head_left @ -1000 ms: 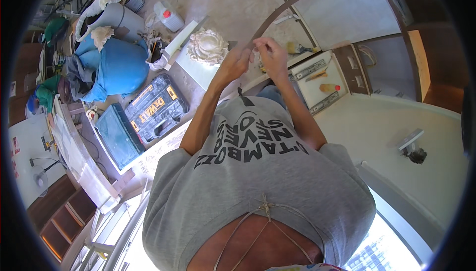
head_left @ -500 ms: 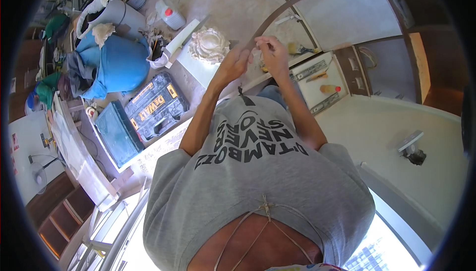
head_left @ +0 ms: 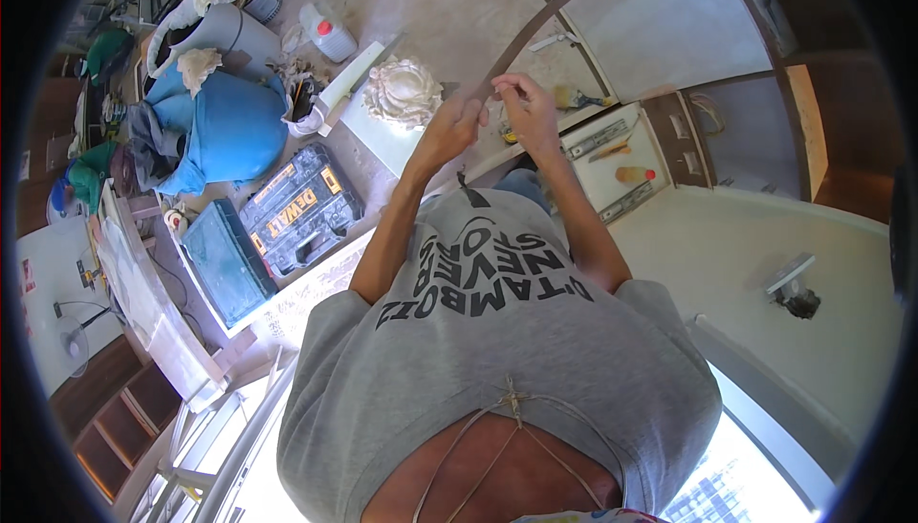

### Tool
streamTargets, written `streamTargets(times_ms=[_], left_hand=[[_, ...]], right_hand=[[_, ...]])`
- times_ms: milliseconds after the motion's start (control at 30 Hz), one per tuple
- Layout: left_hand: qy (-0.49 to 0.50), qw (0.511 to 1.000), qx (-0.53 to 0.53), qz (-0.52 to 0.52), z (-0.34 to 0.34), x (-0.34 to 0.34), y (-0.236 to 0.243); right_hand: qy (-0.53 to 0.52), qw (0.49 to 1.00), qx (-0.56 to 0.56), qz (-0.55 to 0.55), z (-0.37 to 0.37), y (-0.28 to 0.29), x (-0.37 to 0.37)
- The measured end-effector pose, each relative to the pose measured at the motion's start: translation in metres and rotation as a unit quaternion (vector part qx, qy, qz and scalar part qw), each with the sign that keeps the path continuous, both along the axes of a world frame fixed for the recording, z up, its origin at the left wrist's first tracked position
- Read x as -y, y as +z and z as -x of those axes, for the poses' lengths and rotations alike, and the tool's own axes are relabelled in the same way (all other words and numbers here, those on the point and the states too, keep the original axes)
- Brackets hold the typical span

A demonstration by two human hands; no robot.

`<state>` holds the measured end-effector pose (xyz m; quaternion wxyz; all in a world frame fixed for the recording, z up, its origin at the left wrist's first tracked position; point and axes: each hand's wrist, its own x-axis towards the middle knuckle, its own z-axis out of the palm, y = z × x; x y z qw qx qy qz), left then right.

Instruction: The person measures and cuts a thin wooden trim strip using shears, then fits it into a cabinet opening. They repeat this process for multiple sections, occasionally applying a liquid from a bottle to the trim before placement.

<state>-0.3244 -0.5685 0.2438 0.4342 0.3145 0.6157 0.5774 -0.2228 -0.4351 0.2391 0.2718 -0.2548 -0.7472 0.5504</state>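
A long, thin, dark brown strip (head_left: 553,12), like edge banding, curves up and away to the right from my hands. My left hand (head_left: 451,129) is closed on its near end. Close by, the fingers of my right hand (head_left: 531,114) are bent into a pinch at the strip's right edge; whatever they grip is too small to make out. A crumpled cream-white cloth or paper bundle (head_left: 402,92) lies on the bench just left of my hands.
Left of the bundle are a handsaw (head_left: 359,74), a white jug with red cap (head_left: 334,40), a blue bag-covered bucket (head_left: 234,136) and a black-yellow tool case (head_left: 301,207). To the right, an open drawer (head_left: 612,155) holds a small bottle (head_left: 633,174); a brush (head_left: 579,98) lies above it.
The strip's far end has shifted slightly left and up. Both hands stay in nearly the same place, the right one a touch lower.
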Motion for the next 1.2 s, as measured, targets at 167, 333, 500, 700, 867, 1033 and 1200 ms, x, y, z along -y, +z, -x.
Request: streamTargets(times_ms=[167,333,500,700,867,1033,1200], left_hand=[[0.003,1.000,-0.025,-0.019,0.000,0.003,-0.001],[-0.010,0.999,-0.024,-0.024,0.001,0.001,0.000],[0.011,0.999,-0.006,-0.047,-0.001,0.001,0.000],[-0.031,0.999,-0.009,-0.027,0.002,0.005,0.003],[-0.046,0.996,0.069,-0.021,-0.002,0.007,0.009],[-0.060,0.994,0.083,-0.025,-0.007,0.005,0.012],[-0.084,0.993,0.075,-0.018,-0.011,0.003,0.011]], right_hand=[[-0.025,1.000,0.000,0.008,0.000,0.000,0.002],[-0.020,0.998,-0.009,0.057,-0.002,0.004,0.001],[0.038,0.994,0.010,-0.102,-0.002,0.003,0.004],[0.059,0.992,-0.024,-0.106,-0.001,0.002,0.006],[0.169,0.945,0.004,-0.280,-0.011,0.002,-0.008],[-0.040,0.980,-0.053,0.189,-0.008,-0.011,-0.008],[-0.043,0.971,-0.028,0.235,-0.002,-0.015,-0.019]])
